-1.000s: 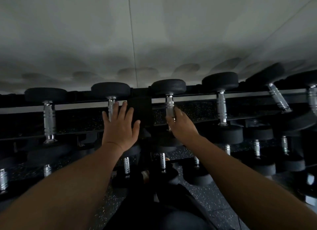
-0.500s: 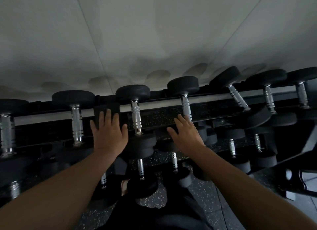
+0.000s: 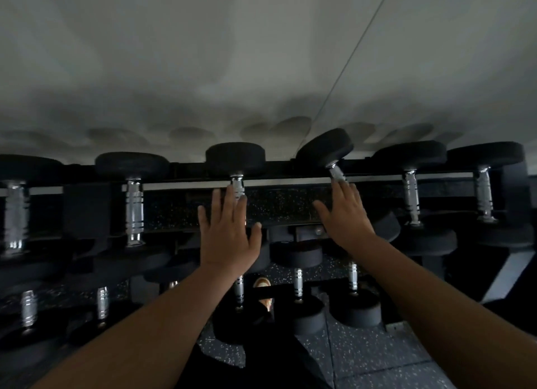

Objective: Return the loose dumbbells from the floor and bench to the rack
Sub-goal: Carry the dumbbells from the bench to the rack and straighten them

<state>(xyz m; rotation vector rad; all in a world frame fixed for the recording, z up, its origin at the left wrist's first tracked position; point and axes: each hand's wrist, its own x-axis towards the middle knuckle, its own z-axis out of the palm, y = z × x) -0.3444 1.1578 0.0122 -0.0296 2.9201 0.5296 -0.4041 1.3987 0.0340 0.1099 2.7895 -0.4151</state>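
On the top tier of the rack (image 3: 290,184), dumbbells stand in a row with black heads at the wall side and chrome handles toward you. At far left, two dumbbells sit straight. Your left hand (image 3: 229,237) is spread flat, fingers splayed wide, holding nothing; its fingertips overlap the handle of the straight dumbbell (image 3: 236,159) at centre. Whether they touch it cannot be told. Your right hand (image 3: 345,217) is likewise open and empty, fingertips at the handle of the tilted dumbbell (image 3: 324,150), which leans to the right out of line with its neighbours. Two more dumbbells stand straight at far right. The lower tier holds further dumbbells above the speckled floor (image 3: 374,356).
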